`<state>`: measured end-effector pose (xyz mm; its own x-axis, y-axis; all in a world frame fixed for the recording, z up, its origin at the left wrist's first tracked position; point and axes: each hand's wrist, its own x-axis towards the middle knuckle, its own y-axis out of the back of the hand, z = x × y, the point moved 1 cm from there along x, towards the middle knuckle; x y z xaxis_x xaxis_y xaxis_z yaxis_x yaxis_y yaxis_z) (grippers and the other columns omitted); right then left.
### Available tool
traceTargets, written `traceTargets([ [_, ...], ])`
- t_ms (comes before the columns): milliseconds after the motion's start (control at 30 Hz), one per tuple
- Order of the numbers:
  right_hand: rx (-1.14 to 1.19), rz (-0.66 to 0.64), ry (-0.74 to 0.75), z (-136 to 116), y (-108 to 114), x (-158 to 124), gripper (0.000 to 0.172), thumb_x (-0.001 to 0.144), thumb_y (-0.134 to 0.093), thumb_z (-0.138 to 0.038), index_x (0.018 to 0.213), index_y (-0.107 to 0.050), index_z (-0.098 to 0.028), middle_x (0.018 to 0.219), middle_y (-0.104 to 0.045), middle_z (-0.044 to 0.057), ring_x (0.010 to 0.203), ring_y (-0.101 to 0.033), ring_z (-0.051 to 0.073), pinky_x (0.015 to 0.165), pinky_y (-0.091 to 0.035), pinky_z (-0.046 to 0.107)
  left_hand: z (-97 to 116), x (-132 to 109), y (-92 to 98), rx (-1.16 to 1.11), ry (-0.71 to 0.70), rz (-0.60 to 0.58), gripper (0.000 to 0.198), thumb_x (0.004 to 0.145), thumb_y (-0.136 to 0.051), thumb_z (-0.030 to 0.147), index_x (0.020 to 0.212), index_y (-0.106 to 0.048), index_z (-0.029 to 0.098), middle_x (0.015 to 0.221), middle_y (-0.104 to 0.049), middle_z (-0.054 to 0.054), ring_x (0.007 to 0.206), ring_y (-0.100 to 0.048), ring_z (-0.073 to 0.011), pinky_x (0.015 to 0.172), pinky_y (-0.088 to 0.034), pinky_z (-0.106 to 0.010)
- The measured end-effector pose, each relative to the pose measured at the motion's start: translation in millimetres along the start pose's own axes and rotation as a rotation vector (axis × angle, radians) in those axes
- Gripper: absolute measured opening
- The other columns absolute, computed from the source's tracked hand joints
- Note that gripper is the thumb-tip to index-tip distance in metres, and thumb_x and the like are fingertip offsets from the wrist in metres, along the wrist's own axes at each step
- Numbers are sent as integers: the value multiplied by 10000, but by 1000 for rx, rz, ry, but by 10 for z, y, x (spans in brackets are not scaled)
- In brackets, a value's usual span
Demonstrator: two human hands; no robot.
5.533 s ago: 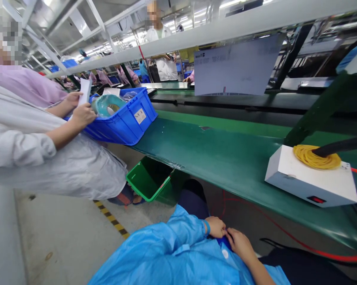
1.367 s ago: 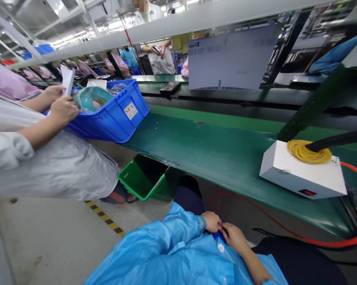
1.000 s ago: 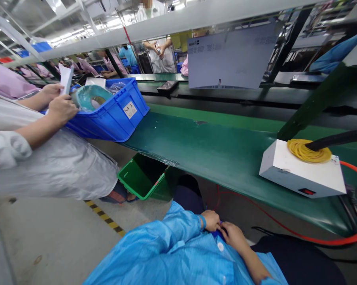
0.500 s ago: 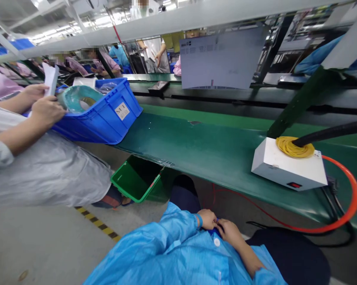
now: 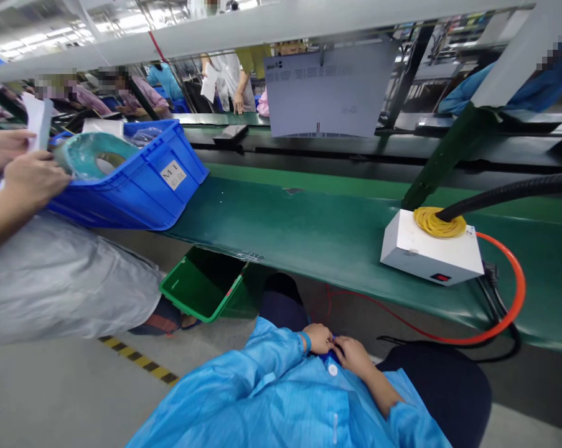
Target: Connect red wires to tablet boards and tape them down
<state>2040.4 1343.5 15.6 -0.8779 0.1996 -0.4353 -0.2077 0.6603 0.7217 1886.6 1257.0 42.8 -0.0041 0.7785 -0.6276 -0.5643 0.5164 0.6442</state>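
Observation:
Both hands rest together in my lap, against the blue smock [image 5: 271,398]. My left hand [image 5: 318,338], with a blue band [image 5: 305,342] at its wrist, has its fingers curled inward. My right hand [image 5: 353,354] meets it fingertip to fingertip, also closed. A bit of dark blue shows just under the fingers; whether anything small is pinched there cannot be made out. Beyond my knees runs the green bench [image 5: 281,214]. On its right part stands a white box [image 5: 430,255] with a red switch, a coil of yellow cord [image 5: 439,222] and a black hose on top.
At left, a co-worker's hands [image 5: 35,174] hold white paper [image 5: 38,121] beside a blue crate [image 5: 140,202] containing a teal roll [image 5: 94,152]. Below the bench is a green bin [image 5: 173,286]. An orange tube [image 5: 518,286] loops off the right side. A sheet [image 5: 327,93] hangs ahead.
The view has shifted, so most things sit further left in the picture. My hands stay together in my lap. A person across the bench has lowered one hand toward the far surface.

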Motion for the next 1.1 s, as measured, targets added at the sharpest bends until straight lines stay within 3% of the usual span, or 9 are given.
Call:
traceTargets([
  [433,8,20,-11,0,11,3,344,1001,-440,-316,1085,-754,-202,1135,-786,111,1111,-713,240,950,-464,299,-20,19,2,2,-6,-3,316,954,-585,374,1171,-800,292,1183,-802,-54,1170,-736,-262,1017,-581,-369],
  [1100,-42,10,-24,7,-3,23,346,1013,-432,-300,1110,-749,-204,1145,-783,98,1118,-708,229,933,-457,279,-13,1,21,-53,-1,6,322,956,-581,371,1165,-798,257,1195,-797,-79,1183,-729,-293,1023,-574,-392],
])
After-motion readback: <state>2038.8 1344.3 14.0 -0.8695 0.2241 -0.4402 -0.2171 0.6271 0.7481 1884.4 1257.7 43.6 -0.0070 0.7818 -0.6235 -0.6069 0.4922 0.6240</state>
